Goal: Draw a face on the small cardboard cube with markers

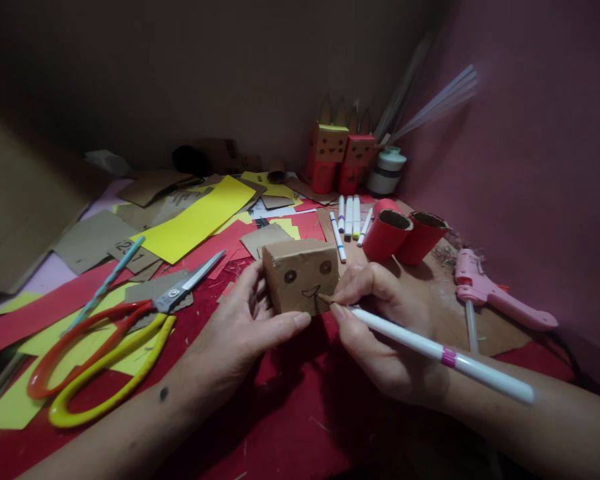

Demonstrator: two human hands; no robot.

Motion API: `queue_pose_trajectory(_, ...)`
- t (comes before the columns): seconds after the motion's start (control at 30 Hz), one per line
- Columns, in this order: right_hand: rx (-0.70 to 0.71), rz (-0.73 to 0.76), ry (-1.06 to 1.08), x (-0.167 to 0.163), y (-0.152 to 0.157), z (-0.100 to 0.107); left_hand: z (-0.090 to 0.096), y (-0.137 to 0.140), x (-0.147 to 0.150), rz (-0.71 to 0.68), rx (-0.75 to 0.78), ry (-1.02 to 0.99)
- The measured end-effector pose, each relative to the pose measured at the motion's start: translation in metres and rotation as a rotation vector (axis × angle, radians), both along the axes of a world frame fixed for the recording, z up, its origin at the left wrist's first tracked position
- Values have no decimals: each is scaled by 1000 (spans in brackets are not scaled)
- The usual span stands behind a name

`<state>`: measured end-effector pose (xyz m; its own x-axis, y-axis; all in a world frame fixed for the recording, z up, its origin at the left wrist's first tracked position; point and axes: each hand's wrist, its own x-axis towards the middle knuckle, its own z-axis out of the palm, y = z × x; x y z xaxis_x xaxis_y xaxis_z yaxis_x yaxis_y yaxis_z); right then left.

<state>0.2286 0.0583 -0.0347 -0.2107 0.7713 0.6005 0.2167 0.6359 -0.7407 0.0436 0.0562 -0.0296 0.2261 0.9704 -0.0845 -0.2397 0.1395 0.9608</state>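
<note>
A small brown cardboard box [300,263] is in the middle of the head view, its front showing two drawn round eyes and a drawn mouth outline. My left hand [253,317] is closed round the box's left side, with the thumb along its lower front edge. My right hand [385,327] pinches a white marker [405,337] with a purple band near its back end. The marker's brown tip meets the box face, or is very close to it, just right of the mouth. The fingers of my left hand behind the box are partly hidden.
Big scissors [167,297] with red and yellow handles lie at left among paper scraps and a yellow strip [195,217]. Several white markers [349,217] lie behind the box. Red tubes [387,235], a pink glue gun [495,293], two face-decorated figures [331,143] and a jar [386,175] stand or lie at right.
</note>
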Motion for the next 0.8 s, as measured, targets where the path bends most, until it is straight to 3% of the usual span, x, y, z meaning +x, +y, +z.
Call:
queue_pose_trajectory(0.6,-56,96,70,-2,-2,-4,0,0,1,0,-15,-17)
queue_pose_trajectory(0.8,-2,101,56,-2,-1,-1,0,1,2,-3,6,-4)
